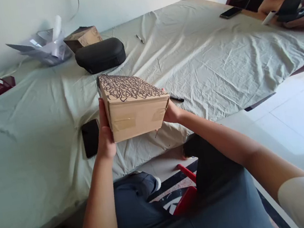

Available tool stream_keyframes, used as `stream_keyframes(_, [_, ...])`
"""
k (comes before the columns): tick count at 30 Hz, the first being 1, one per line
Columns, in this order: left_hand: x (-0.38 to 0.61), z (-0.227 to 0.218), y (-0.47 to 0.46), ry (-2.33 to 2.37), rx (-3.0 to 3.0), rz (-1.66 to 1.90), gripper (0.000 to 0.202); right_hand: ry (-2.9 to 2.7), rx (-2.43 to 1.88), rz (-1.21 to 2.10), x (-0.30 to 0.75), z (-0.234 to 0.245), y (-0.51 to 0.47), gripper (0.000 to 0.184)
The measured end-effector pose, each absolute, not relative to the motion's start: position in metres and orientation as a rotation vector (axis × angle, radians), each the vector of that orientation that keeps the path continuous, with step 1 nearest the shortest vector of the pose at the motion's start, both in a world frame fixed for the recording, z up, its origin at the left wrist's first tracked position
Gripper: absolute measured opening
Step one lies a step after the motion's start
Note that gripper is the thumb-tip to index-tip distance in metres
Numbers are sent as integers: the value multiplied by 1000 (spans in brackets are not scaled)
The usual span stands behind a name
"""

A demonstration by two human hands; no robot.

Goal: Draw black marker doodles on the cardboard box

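Note:
A cardboard box (pixel 138 118) is held between my two hands above the near edge of the cloth-covered table. Black looping scribbles cover its top face, while the side toward me is plain with strips of tape. My left hand (pixel 106 134) presses along the box's left side, fingers pointing away from me. On the right side, my right hand (pixel 172 111) grips the box; most of its fingers are hidden behind it. A black phone (pixel 91 138) lies left of my left hand. Just past my right hand lies a black marker (pixel 177 98), partly covered.
Behind the box sit a black zip case (pixel 100 55), another cardboard box (pixel 82 37) and a clear plastic bin (pixel 46 53) with papers. A pen (pixel 140 38) and a second phone (pixel 230 12) lie farther back. At right, another person's hands hold a dark object (pixel 292 7).

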State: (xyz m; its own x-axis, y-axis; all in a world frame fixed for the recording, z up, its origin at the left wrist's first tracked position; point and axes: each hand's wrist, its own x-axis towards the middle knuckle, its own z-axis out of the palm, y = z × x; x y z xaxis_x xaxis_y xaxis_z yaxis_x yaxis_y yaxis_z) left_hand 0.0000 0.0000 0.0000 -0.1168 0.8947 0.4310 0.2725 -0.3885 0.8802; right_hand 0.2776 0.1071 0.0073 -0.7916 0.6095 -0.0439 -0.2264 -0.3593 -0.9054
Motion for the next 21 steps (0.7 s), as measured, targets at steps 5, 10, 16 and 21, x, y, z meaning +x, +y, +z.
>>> stream_keyframes(5, [8,0,5,1328,1429,1716,87,-1543,-420,1974,284,-5,121,101])
stream_keyframes(10, [2,2,14,1430,1339,1781,88,-1576,-349,1788,285,1,120,95])
stream_keyframes(16, [0,0,8,1519,1414,1625,90,-1580,-394,1754,283,14,113,78])
stream_keyframes(21, [-3,-8,6,1515,1543,1605,87,-1541,-451,1764,284,17,113,80])
